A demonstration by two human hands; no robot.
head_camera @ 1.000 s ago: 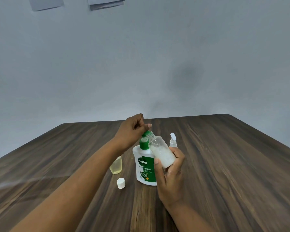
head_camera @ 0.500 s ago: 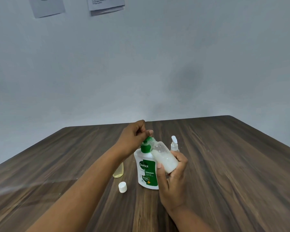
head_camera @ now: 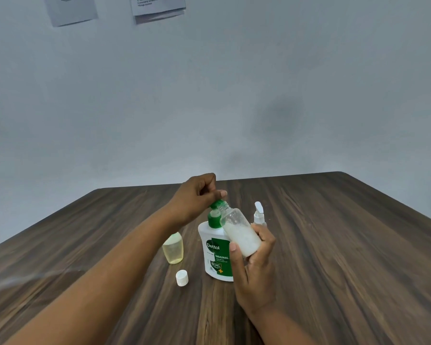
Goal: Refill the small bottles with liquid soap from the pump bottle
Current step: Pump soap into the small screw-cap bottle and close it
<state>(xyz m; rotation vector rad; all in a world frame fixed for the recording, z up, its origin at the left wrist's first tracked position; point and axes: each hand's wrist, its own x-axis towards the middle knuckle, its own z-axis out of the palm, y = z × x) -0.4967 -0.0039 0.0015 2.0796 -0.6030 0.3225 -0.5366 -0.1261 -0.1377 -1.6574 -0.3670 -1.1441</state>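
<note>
A white pump bottle (head_camera: 215, 255) with a green label and green pump stands on the wooden table (head_camera: 346, 245). My left hand (head_camera: 197, 197) sits curled on top of the green pump head, thumb over it. My right hand (head_camera: 253, 267) grips a small clear bottle (head_camera: 239, 231), tilted, with its open neck at the pump spout; white soap fills its lower part. A second small bottle (head_camera: 173, 249) with yellowish liquid stands left of the pump bottle.
A white cap (head_camera: 182, 277) lies on the table in front of the yellowish bottle. A small white spray bottle (head_camera: 258, 215) stands behind my right hand. A grey wall with paper sheets (head_camera: 157, 6) rises behind the table.
Both hands keep their grips. The whole scene sits slightly lower and farther in the view as the camera tilted up; the clear bottle stays at the spout.
</note>
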